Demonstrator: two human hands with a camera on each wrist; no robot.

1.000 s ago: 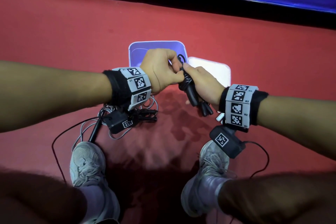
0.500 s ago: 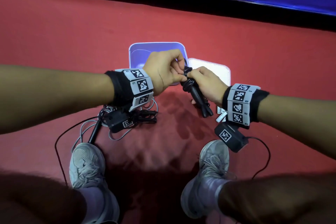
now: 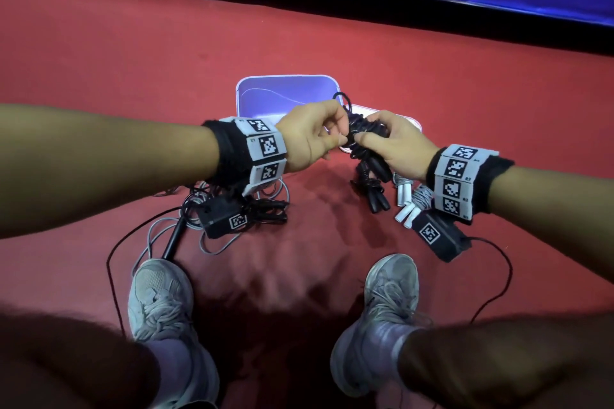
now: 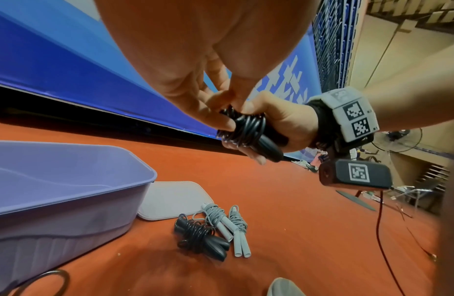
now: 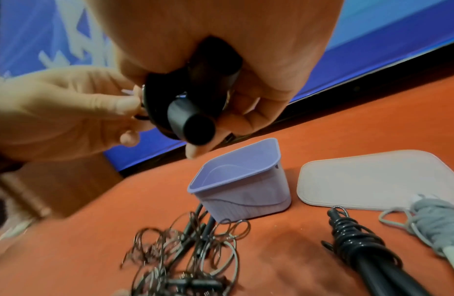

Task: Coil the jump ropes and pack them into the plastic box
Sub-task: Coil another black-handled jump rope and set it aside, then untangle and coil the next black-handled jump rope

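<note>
Both hands grip one black jump rope at the frame's centre: the right hand curls round its handles and coils, the left hand pinches the cord. Behind them, upper centre, the lilac plastic box stands open on the red floor, its white lid beside it. Lower right, a coiled black rope and grey coiled rope lie together.

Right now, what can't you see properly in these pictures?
- The held black rope's loose end: both hands cover it in every view.
- The tangled ropes: blurred in the right wrist view, partly under the left wrist in the head view.
- The plastic box's floor: near part hidden by the hands.
</note>
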